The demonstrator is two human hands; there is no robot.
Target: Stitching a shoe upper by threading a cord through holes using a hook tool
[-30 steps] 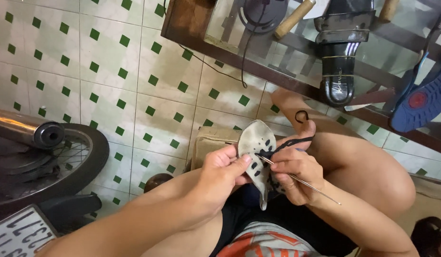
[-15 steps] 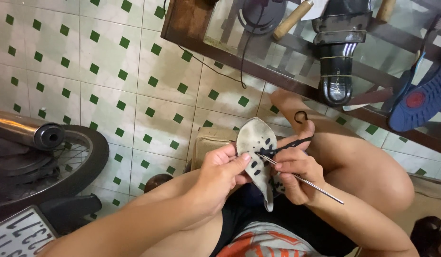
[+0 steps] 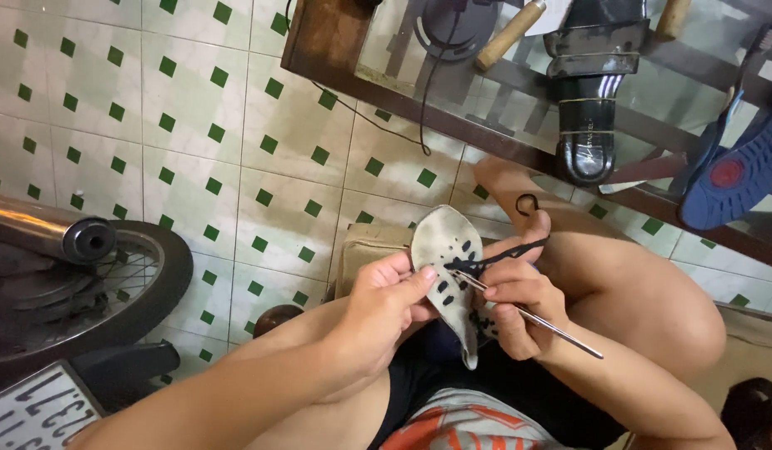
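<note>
Hands: left (image 3: 384, 312) pinches worn grey sole (image 3: 449, 271); right (image 3: 519, 308) grips thin metal awl (image 3: 532, 317).

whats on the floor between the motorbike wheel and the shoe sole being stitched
Head view: mostly bare green-dotted tile between the wheel and the sole, plus a tan block just behind the left hand.

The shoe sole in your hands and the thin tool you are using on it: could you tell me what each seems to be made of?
The shoe sole, held by the left hand, looks like worn rubber or foam: matte, scuffed grey-white, with dark slots. The thin tool in the right hand looks like bare metal: slim, straight and shiny, probably steel.
</note>
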